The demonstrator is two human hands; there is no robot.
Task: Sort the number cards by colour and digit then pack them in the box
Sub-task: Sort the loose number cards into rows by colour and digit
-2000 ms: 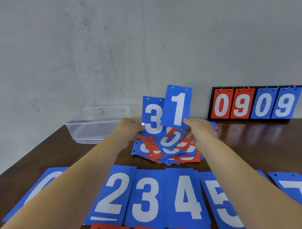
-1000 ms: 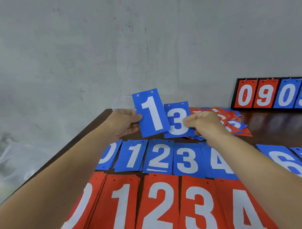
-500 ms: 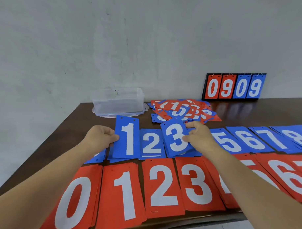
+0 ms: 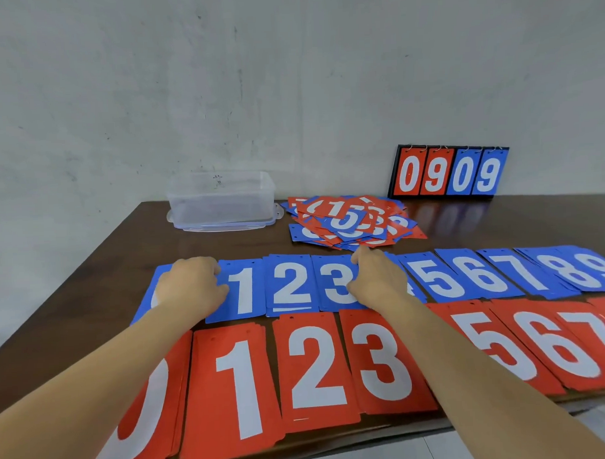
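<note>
Two rows of sorted number cards lie on the dark table: a blue row [image 4: 484, 274] behind and a red row [image 4: 312, 366] in front. My left hand [image 4: 193, 286] grips the left edge of the blue 1 card [image 4: 243, 289], which lies flat on its stack, and hides most of the blue 0. My right hand [image 4: 378, 281] holds the right edge of the blue 3 card [image 4: 332, 283], also flat, and covers the blue 4. An unsorted pile of mixed cards [image 4: 349, 222] sits behind the blue row. The clear plastic box [image 4: 221, 201] stands at the back left.
A black flip scoreboard [image 4: 450, 172] reading 0909 leans on the wall at the back right. The red row reaches the table's front edge [image 4: 336, 441]. Bare table [image 4: 117, 270] shows left of the blue row. The wall runs right behind the table.
Both hands carried the blue 1 and blue 3 from the pile to the blue row and lowered them flat onto their stacks. My view has tilted down over both rows.
</note>
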